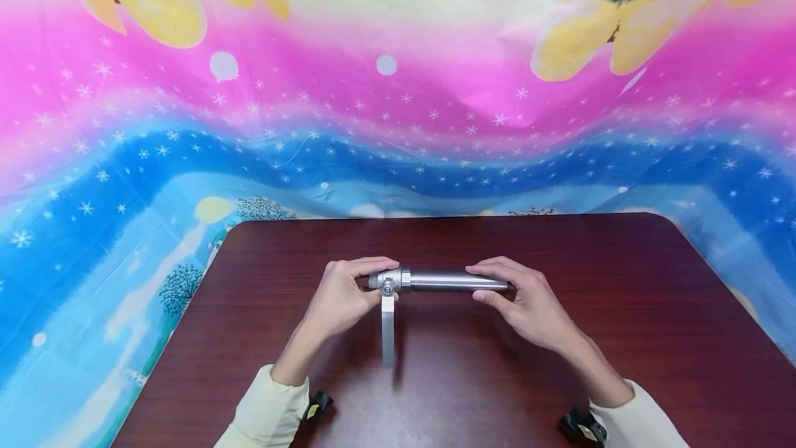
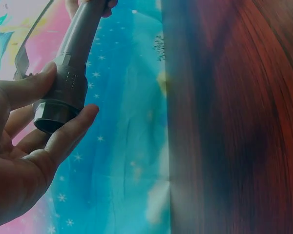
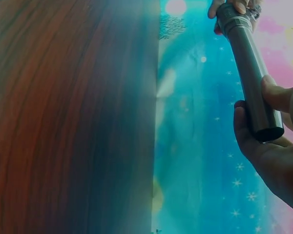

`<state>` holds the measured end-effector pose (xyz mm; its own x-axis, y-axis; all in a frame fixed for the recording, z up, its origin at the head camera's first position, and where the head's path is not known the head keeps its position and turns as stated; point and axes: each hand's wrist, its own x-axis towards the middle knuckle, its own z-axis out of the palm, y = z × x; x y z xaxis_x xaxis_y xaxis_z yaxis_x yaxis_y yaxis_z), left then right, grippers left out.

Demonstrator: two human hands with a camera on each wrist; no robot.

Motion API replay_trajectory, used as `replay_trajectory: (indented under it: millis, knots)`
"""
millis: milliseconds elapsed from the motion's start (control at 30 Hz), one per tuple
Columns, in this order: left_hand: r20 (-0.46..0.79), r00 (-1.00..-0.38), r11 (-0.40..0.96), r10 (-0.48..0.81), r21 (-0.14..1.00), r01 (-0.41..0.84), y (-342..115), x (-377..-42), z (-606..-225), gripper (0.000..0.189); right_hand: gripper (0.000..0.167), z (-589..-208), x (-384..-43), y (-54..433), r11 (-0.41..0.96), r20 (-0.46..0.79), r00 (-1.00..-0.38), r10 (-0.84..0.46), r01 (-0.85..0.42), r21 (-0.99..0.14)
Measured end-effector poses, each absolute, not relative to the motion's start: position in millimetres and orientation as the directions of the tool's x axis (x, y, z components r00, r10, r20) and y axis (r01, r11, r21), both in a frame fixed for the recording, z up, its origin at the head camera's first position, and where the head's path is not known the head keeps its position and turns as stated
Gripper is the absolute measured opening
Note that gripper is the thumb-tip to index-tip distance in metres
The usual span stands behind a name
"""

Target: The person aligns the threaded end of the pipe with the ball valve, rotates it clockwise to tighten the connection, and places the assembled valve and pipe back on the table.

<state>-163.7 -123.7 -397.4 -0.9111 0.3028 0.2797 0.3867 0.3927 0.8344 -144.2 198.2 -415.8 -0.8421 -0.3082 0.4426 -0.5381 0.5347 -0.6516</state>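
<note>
A silver ball valve (image 1: 390, 278) with a flat lever handle (image 1: 388, 330) is joined to a smooth metal pipe (image 1: 444, 281). My left hand (image 1: 342, 296) grips the valve body between thumb and fingers, and in the left wrist view the valve's round end (image 2: 52, 117) sticks out beside the fingers. My right hand (image 1: 531, 303) holds the pipe near its free end, thumb on one side and fingers on the other; the right wrist view shows the dark pipe end (image 3: 269, 133). The pipe lies roughly level, and the lever points toward me.
A dark reddish-brown wooden table (image 1: 261, 344) lies below the hands. Behind it hangs a pink and blue patterned cloth (image 1: 435, 102) with snowflakes. Black straps with small devices sit by the left sleeve (image 1: 267, 406) and the right sleeve (image 1: 640, 420).
</note>
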Motion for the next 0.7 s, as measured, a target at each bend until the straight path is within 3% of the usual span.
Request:
replay_trajectory:
  millis: [333, 700]
  knots:
    - [0.206, -0.908, 0.575, 0.365, 0.717, 0.394, -130, -181, -400, 0.05, 0.036, -422, -166, 203, 0.561, 0.37, -0.849, -0.377, -0.527, -0.638]
    - [0.11, -0.877, 0.623, 0.468, 0.663, 0.416, -132, -198, -412, 0.052, 0.035, -434, -182, 202, 0.589, 0.272, -0.864, -0.424, -0.491, -0.641]
